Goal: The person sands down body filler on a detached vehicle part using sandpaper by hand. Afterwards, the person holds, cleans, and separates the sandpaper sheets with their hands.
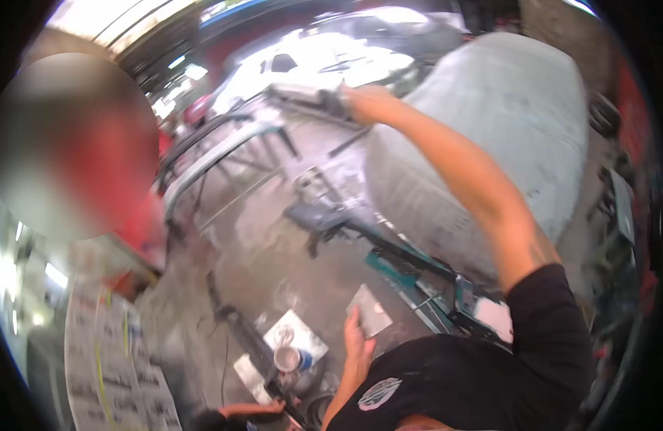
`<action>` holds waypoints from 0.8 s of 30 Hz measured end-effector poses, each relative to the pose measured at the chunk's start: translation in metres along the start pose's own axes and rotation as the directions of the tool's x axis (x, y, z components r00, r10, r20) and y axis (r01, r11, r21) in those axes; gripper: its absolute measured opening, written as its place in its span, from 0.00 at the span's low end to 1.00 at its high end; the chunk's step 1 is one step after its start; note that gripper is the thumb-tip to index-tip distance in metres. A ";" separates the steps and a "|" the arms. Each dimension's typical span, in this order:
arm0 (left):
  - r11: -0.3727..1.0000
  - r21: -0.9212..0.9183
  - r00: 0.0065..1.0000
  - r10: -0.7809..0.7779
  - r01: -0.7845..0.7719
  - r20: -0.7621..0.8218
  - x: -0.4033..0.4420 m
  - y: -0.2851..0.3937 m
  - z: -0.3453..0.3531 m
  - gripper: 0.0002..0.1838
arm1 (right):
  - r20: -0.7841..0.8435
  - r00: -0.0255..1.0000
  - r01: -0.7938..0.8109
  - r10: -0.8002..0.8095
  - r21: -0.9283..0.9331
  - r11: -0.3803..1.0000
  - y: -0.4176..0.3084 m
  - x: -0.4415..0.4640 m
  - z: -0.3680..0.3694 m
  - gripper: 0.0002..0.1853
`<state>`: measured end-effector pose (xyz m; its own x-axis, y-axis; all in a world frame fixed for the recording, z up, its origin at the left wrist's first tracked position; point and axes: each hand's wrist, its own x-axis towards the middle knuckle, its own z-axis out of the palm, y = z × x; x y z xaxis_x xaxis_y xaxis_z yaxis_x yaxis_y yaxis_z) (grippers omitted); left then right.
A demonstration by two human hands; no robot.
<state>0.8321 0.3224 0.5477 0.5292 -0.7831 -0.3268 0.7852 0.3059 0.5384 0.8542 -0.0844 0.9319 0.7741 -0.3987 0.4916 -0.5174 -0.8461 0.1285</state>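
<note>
My right arm stretches far forward, and my right hand (367, 104) is closed around something blurred beside the large grey-white panel (500, 122). What exactly it grips cannot be made out. Close to my body, my left hand (356, 336) holds a thin grey rectangular plate (372, 314) by its edge. Below and left of that hand, an open can (287, 358) and a white board (302, 331) with some smeared material on it rest over a dark stand.
Another person's hand (256, 409) shows at the bottom. A blurred person in red (141, 230) stands left. Curved frame parts (220, 153) are behind, with a dark and green stand (392, 253) in the middle. Newspaper-covered material (108, 359) is lower left; a white car (310, 61) stands behind.
</note>
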 end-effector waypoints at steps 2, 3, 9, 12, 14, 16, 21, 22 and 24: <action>1.000 -0.002 1.000 -0.012 0.012 -0.005 -0.001 0.001 -0.003 0.23 | 0.004 0.997 -0.080 0.080 -0.015 0.997 -0.002 0.014 -0.034 0.32; 0.999 -0.031 0.998 0.034 -0.035 -0.056 0.000 0.001 -0.005 0.23 | 0.037 0.989 -0.144 0.143 0.012 0.990 -0.003 0.022 -0.045 0.32; 1.000 -0.004 0.996 0.014 -0.015 -0.083 0.000 0.014 -0.001 0.23 | 0.002 0.982 -0.188 0.190 -0.119 0.975 0.010 0.077 -0.073 0.32; 1.000 0.018 0.994 0.001 0.001 -0.109 0.009 0.017 -0.008 0.24 | -0.152 0.953 -0.270 0.261 -0.040 0.962 0.018 0.107 -0.083 0.23; 0.999 0.029 0.991 -0.014 0.018 -0.132 0.012 0.019 -0.010 0.24 | -0.060 0.970 -0.238 0.234 -0.069 0.969 0.005 0.088 -0.109 0.21; 0.997 -0.076 0.991 -0.041 0.031 -0.124 0.020 0.034 0.008 0.23 | -0.031 0.992 -0.122 0.120 -0.099 0.988 -0.007 0.079 -0.102 0.19; 0.991 -0.089 0.995 -0.097 0.098 0.008 0.055 0.075 0.051 0.18 | -0.362 0.884 0.420 -0.296 0.332 0.845 -0.050 -0.041 -0.003 0.21; 0.975 -0.183 0.987 -0.104 0.126 0.126 0.068 0.075 0.056 0.17 | -0.422 0.827 0.519 -0.372 0.321 0.792 -0.065 -0.081 0.010 0.24; 0.947 -0.267 0.963 -0.112 0.178 0.244 0.088 0.070 0.058 0.16 | -0.424 0.828 0.529 -0.368 0.371 0.763 -0.098 -0.165 0.033 0.24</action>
<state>0.9145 0.2437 0.6015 0.3434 -0.9207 -0.1857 0.9236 0.2951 0.2446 0.7893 0.0529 0.8094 0.6763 0.1313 0.7249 0.1499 -0.9879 0.0391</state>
